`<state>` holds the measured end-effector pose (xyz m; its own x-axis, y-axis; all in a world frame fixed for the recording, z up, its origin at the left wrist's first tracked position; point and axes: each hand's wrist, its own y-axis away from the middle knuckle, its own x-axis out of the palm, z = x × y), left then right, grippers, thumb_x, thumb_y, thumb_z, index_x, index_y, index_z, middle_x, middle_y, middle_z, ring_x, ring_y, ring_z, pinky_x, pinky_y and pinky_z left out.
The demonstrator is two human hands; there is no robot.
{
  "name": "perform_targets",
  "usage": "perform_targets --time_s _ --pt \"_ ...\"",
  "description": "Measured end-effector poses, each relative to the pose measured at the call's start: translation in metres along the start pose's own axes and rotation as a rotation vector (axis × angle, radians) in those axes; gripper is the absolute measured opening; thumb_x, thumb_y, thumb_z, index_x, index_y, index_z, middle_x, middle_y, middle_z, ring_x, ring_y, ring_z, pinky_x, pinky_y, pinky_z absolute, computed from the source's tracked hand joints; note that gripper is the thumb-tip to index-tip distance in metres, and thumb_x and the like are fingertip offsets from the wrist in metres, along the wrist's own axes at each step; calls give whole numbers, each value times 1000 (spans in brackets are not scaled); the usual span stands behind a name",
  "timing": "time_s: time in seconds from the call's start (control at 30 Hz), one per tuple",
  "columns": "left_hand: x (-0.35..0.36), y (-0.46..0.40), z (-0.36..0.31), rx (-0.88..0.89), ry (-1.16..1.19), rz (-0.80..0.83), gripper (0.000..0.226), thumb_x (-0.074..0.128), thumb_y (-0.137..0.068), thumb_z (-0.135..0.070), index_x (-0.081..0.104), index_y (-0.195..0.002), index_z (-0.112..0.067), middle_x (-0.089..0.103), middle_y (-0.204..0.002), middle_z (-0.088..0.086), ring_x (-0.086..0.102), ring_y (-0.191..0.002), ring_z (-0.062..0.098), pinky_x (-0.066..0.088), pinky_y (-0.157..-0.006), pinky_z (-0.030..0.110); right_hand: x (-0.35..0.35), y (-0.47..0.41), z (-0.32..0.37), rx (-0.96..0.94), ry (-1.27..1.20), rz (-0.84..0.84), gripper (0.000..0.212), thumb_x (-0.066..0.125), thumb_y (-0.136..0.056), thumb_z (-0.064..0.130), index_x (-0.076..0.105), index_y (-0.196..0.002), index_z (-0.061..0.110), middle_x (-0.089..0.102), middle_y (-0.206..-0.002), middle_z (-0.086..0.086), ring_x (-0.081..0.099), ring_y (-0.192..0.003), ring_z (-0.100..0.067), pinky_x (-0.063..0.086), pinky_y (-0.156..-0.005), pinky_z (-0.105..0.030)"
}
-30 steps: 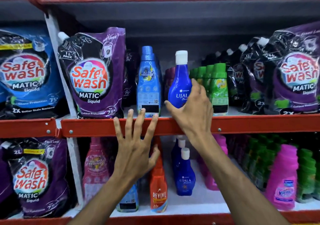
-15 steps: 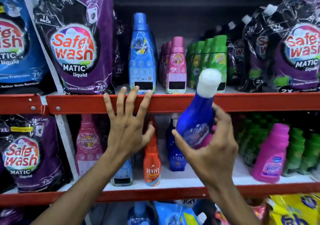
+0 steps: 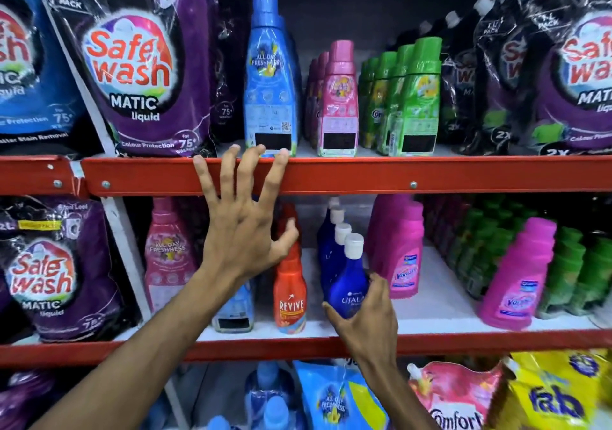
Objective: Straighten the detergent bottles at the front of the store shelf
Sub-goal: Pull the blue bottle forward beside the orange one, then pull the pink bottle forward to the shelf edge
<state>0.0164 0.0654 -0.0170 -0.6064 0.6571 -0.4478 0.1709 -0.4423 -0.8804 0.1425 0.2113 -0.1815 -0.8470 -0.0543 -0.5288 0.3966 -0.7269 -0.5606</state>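
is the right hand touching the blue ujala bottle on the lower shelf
Touching. The head view shows the right hand wrapped around the base of the blue Ujala bottle, thumb and fingers pressed on it.

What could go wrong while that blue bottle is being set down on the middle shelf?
1. The right hand holds the blue Ujala bottle tilted; pushed back, it might knock the blue bottles lined up behind it.
2. The Revive bottle stands close beside it and could get bumped.
3. The left hand rests fingers on the upper shelf edge, close to the tall blue bottle.
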Motion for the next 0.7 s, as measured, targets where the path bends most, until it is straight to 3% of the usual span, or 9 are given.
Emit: perform_targets --time_s 0.23,0.37,0.5,0.6,0.7 --pt "-5 2 -4 -15 32 57 104 70 -73 -50 21 -160 -19 25 -163 22 13 -153 46 2 -116 78 10 2 -8 30 -15 30 88 89 -60 48 43 -127 16 58 -123 -6 63 -108 -32 54 -79 -40" --pt "-11 18 -27 -93 138 26 100 69 -75 -48 23 -159 -22 10 -166 28 0 -154 47 0 -118 76 4 6 -12 7 -45 47 97 86 -61 55 39 -137 16 54 -136 -3 58 -121 -27 53 -86 -38" --pt "1 61 -72 27 355 -13 82 73 -75 -40 43 -149 -23 32 -160 24 24 -151 40 22 -119 66 -14 14 -31 -95 2 -60 90 73 -76 57 39 -144 9 50 -144 -11 47 -130 -27 42 -104 -34" --pt "21 93 -112 110 503 130 78 71 -76 -39 44 -148 -22 45 -151 19 42 -139 37 39 -110 57 -34 15 -58 -93 66 -176 77 65 -84 47 41 -143 5 49 -148 -15 47 -133 -33 42 -109 -45" --pt "44 122 -147 167 535 348 83 62 -77 -40 34 -153 -25 47 -150 16 45 -138 36 40 -113 55 -57 6 -89 -15 180 -270 75 65 -81 42 42 -143 6 45 -151 -16 44 -136 -36 35 -112 -46"
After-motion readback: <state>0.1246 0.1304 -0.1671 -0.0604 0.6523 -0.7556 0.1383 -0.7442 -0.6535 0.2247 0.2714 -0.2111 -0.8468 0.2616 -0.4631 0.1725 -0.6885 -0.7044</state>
